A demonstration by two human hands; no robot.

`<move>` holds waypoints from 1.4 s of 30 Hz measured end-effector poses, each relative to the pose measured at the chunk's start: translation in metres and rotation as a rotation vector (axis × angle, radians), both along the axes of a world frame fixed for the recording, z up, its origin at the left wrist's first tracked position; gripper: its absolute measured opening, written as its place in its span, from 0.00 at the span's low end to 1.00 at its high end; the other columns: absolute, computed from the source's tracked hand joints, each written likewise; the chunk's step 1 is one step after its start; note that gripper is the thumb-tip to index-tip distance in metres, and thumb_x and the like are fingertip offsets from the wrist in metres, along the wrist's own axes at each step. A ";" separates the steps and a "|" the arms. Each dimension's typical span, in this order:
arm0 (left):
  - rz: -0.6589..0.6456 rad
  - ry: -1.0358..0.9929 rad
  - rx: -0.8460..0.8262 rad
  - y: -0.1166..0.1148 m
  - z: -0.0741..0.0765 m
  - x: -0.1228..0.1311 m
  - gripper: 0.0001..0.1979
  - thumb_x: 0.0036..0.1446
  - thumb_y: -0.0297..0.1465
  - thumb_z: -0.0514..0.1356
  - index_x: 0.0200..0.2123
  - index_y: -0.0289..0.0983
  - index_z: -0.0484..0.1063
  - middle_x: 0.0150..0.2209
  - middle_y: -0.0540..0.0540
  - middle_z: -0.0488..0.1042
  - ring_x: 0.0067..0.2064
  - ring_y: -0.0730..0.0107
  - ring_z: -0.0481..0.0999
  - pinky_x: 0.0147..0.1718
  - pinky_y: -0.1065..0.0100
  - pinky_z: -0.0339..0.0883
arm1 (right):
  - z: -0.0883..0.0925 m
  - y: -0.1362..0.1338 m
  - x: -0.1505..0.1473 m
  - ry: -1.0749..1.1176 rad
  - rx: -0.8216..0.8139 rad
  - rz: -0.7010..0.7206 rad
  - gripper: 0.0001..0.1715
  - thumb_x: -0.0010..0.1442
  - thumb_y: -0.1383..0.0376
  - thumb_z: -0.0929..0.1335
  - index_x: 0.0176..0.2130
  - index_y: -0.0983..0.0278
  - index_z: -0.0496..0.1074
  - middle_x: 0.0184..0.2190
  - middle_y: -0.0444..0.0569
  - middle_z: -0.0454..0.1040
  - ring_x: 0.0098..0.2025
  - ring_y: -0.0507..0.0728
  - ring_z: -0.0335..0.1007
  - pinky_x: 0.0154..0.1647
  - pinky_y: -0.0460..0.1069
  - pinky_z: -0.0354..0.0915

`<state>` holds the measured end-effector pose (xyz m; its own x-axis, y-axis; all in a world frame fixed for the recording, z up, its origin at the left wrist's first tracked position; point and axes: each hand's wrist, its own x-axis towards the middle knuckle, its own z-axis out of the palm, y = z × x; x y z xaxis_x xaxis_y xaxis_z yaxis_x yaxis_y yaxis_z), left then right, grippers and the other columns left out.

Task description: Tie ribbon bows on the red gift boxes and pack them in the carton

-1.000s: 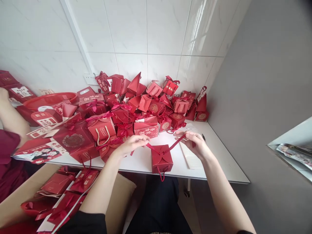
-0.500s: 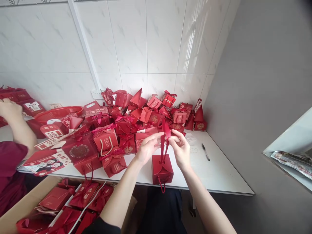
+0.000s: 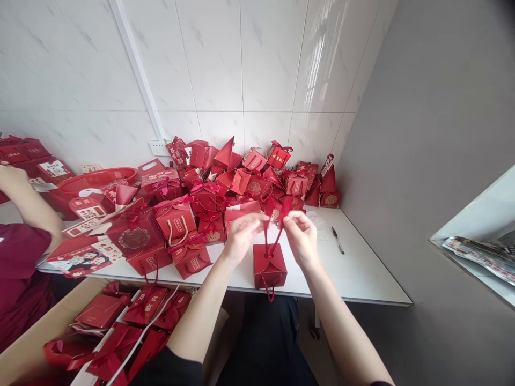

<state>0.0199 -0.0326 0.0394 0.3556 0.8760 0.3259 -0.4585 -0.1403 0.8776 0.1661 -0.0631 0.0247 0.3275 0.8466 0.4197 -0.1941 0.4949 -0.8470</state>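
A small red gift box [image 3: 269,266] stands at the front edge of the white table [image 3: 362,279], a red cord loop hanging from its front. Two ends of a dark red ribbon [image 3: 273,230] rise from its top. My left hand [image 3: 240,234] pinches the left ribbon end just above and left of the box. My right hand [image 3: 301,236] pinches the right end, which is folded into a loop. Both hands are closed on the ribbon, a few centimetres apart.
A heap of red gift boxes and bags [image 3: 225,182] fills the table's back and left. A pen [image 3: 337,239] and a sheet of paper lie at the right. A cardboard box of red bags [image 3: 112,332] sits below left. Another person's arm [image 3: 28,203] reaches in at far left.
My hands went from wide apart, with the ribbon stretched sideways, to close together above the box, the ribbon ends now lifted and looped. The view shifted slightly.
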 end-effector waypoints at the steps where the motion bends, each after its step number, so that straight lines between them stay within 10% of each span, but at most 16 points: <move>1: 0.037 -0.023 -0.041 0.003 -0.001 -0.007 0.09 0.47 0.35 0.59 0.25 0.34 0.72 0.25 0.47 0.75 0.29 0.69 0.73 0.35 0.65 0.66 | -0.001 -0.003 0.009 0.012 -0.008 0.030 0.11 0.50 0.56 0.69 0.30 0.60 0.66 0.19 0.39 0.66 0.21 0.50 0.62 0.28 0.48 0.62; 4: 0.164 0.135 -0.132 0.012 -0.009 -0.042 0.19 0.50 0.40 0.53 0.13 0.37 0.58 0.12 0.52 0.63 0.17 0.74 0.64 0.26 0.66 0.64 | -0.008 -0.015 0.047 0.007 -0.107 0.125 0.16 0.55 0.51 0.63 0.31 0.60 0.67 0.12 0.35 0.56 0.11 0.47 0.47 0.19 0.48 0.57; 8: 0.496 0.453 -0.029 0.013 -0.031 -0.075 0.17 0.49 0.38 0.52 0.13 0.38 0.56 0.19 0.48 0.71 0.24 0.69 0.70 0.29 0.67 0.64 | -0.030 -0.026 0.082 -0.289 -0.379 0.061 0.24 0.57 0.47 0.60 0.29 0.64 0.69 0.17 0.42 0.64 0.18 0.50 0.60 0.26 0.49 0.61; 15: -0.053 1.220 0.121 0.000 -0.061 -0.035 0.19 0.50 0.48 0.54 0.27 0.38 0.69 0.31 0.49 0.74 0.34 0.64 0.71 0.35 0.68 0.61 | -0.062 -0.016 0.052 -0.793 -0.614 0.206 0.20 0.53 0.49 0.66 0.28 0.63 0.67 0.27 0.45 0.71 0.32 0.54 0.64 0.35 0.49 0.59; 26: -0.206 0.983 -0.117 -0.016 -0.080 -0.037 0.18 0.56 0.44 0.52 0.23 0.37 0.58 0.23 0.55 0.57 0.25 0.76 0.59 0.26 0.73 0.54 | -0.086 -0.029 0.052 -0.123 -0.751 0.596 0.18 0.52 0.53 0.69 0.24 0.63 0.63 0.21 0.41 0.66 0.25 0.49 0.61 0.30 0.46 0.57; 42: -0.419 0.952 -0.180 0.007 -0.081 -0.051 0.17 0.48 0.42 0.59 0.20 0.34 0.66 0.20 0.53 0.63 0.23 0.77 0.59 0.22 0.74 0.54 | -0.083 -0.021 0.058 -0.276 -0.828 0.549 0.14 0.47 0.56 0.73 0.26 0.65 0.72 0.22 0.43 0.67 0.25 0.49 0.59 0.27 0.47 0.55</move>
